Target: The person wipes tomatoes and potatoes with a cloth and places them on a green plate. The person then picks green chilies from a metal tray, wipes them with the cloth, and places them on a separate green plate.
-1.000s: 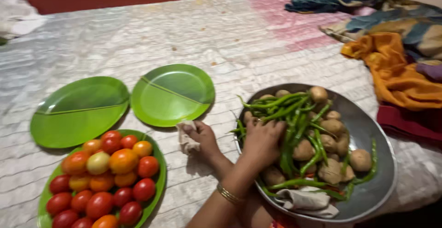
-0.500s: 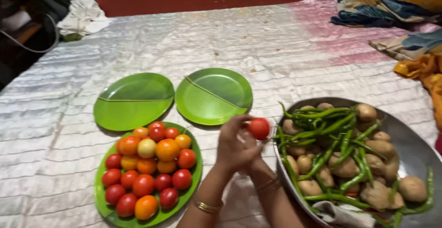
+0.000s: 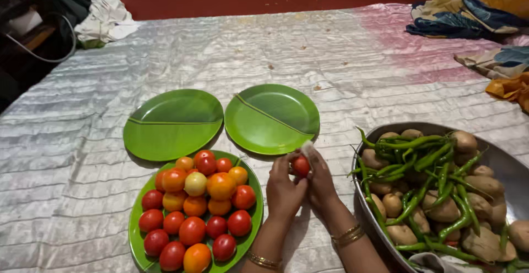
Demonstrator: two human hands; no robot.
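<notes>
Between a green plate (image 3: 136,239) heaped with red and orange tomatoes (image 3: 205,207) and a metal bowl (image 3: 498,153), my two hands meet around one red tomato (image 3: 300,166). My left hand (image 3: 282,189) cups the tomato from the left. My right hand (image 3: 322,183) presses a small white cloth (image 3: 307,148) against its right side. The bowl holds potatoes (image 3: 441,210) and long green chillies (image 3: 420,158).
Two empty green plates (image 3: 173,124) (image 3: 272,118) lie side by side beyond my hands on a silvery quilted sheet (image 3: 248,47). A crumpled white rag (image 3: 104,19) sits at the far left corner. Colourful folded fabrics (image 3: 474,8) are piled at the far right.
My hand left the bowl's chillies and came up with a red tomato. Both hands then closed on it and drew nearer to me, with the cloth now against it. The view shifted left.
</notes>
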